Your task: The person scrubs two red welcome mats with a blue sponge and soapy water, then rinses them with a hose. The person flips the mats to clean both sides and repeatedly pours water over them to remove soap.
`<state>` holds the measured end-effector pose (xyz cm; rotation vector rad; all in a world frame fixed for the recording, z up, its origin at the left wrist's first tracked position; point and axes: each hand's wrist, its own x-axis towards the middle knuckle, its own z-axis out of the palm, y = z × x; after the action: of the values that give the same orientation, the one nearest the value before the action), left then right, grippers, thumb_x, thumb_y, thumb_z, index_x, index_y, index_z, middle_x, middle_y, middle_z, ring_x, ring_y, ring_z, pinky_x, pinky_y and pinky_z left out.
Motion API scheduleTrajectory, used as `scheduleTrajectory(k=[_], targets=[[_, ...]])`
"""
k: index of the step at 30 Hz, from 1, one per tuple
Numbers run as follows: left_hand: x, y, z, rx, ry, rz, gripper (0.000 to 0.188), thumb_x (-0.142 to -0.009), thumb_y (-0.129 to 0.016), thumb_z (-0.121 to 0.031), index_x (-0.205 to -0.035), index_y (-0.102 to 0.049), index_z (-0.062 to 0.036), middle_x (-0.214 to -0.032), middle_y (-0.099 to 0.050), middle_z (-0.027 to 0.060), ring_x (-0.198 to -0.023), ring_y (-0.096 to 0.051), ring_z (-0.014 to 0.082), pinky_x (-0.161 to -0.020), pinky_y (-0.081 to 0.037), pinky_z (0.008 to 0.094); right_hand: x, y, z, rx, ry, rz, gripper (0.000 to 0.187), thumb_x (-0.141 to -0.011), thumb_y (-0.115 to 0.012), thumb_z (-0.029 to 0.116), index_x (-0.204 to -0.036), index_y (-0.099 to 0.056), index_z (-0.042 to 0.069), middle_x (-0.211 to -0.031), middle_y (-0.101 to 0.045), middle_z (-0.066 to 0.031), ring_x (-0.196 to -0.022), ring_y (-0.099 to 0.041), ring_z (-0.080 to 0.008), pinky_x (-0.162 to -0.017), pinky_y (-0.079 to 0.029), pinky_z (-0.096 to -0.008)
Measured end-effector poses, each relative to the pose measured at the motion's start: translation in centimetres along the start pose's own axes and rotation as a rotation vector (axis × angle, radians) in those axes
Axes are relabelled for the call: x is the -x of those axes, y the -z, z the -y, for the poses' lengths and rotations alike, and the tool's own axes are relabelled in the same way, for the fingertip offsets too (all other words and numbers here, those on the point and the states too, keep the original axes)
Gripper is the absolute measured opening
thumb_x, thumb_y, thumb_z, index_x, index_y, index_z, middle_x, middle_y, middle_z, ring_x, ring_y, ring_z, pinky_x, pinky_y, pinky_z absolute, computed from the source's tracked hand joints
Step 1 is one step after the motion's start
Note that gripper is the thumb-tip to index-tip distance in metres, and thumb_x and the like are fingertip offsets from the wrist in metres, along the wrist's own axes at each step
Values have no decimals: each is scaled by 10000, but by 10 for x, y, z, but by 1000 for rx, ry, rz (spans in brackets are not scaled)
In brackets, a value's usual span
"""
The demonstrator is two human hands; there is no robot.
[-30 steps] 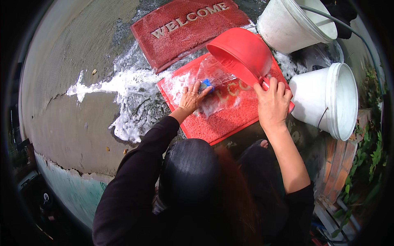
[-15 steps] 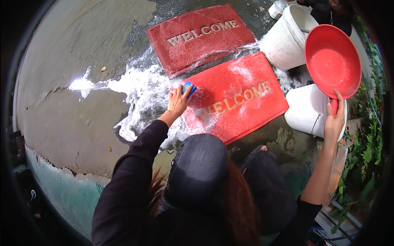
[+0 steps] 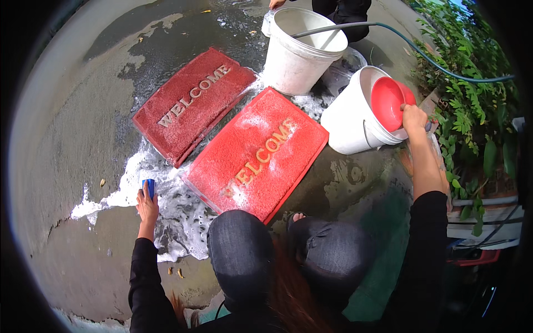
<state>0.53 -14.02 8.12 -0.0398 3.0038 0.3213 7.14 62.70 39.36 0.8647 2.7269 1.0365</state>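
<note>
Over the white suds at the left, my left hand grips a small blue scrubber, whose underside is hidden. My right hand is closed on the handle of a red plastic dipper, which sits tilted inside the mouth of the nearer white bucket. Between my hands lies a bright red doormat with foam patches and raised gold letters. A darker red doormat lies flat beyond it, wet and also lettered.
Farther off stands a larger white bucket with a green hose running into it. Another person's hand is beside that bucket. Suds spread over wet concrete. Leafy plants line the right side.
My left hand has moved off the bright red mat to the suds at its left with the scrubber. My right hand has lowered the dipper into the nearer bucket. The view has shifted.
</note>
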Motion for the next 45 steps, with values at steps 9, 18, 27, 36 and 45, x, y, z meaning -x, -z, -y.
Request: scheduleTrajectory(k=[9, 18, 27, 36, 45], targets=[[65, 38, 1, -150, 149, 92, 728, -796, -628, -179, -1408, -238, -246, -1298, -393, 181, -1192, -395, 368, -881, -370, 560, -50, -114, 68, -124, 191, 368, 260, -858, -473, 208, -1001, -690, 225, -1004, -663, -110, -932, -644, -251, -767, -517, -377], [59, 98, -36, -183, 310, 71, 690, -809, -607, -188, -1400, -256, -241, -1299, -392, 177, -1179, -400, 377, -872, -375, 572, -51, -127, -63, -1139, -47, 737, 383, -714, -625, -35, -1074, -634, 96, -845, -664, -102, -539, -592, -117, -495, -474, -253], [35, 154, -112, -161, 112, 8, 663, -803, -608, -197, -1384, -291, -227, -1260, -438, 147, -1145, -441, 365, -847, -414, 536, -26, 6, -135, -1381, 153, 339, 380, -706, -565, -132, -1062, -597, -2, -864, -637, -78, -763, -578, -123, -670, -464, -242], [27, 143, -177, 35, 53, 93, 614, -811, -602, -251, -1363, -336, -232, -1253, -457, 120, -1159, -446, 337, -900, -377, 543, -32, 92, -76, -1644, 470, 442, 407, -737, -543, -142, -1112, -584, 12, -947, -622, -58, -832, -561, -79, -677, -443, -211], [79, 187, -164, 90, 92, 127, 547, -839, -577, -322, -1339, -379, -221, -1283, -453, 161, -1193, -431, 351, -915, -376, 513, -58, 78, 181, -1221, 803, 595, 407, -710, -661, 4, -1096, -638, 135, -925, -672, -80, -825, -637, -180, -723, -489, -299]])
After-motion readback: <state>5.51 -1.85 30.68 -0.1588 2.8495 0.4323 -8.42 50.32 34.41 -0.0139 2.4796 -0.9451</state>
